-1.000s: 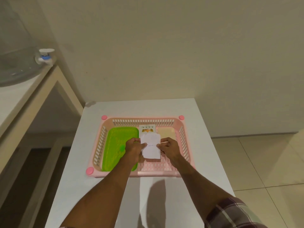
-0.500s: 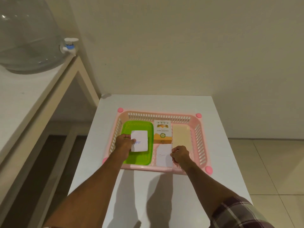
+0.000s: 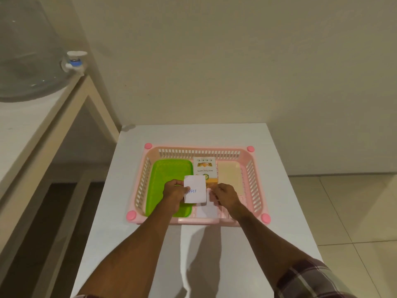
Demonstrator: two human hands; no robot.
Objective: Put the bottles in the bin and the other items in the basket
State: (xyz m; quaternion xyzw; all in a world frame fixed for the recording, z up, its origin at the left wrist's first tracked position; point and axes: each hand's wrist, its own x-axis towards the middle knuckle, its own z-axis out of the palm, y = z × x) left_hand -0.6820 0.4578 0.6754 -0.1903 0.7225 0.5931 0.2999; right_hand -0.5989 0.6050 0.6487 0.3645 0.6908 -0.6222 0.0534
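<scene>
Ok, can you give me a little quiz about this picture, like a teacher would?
1. True or false: the green tray lies inside the pink basket.
2. What colour is the writing on the white card that the left hand pinches? A red, B blue, C black.
3. Fill in the missing word: inside the basket, the orange box lies to the ____ of the green tray.

Key: 1 true. 2 B. 3 right.
</scene>
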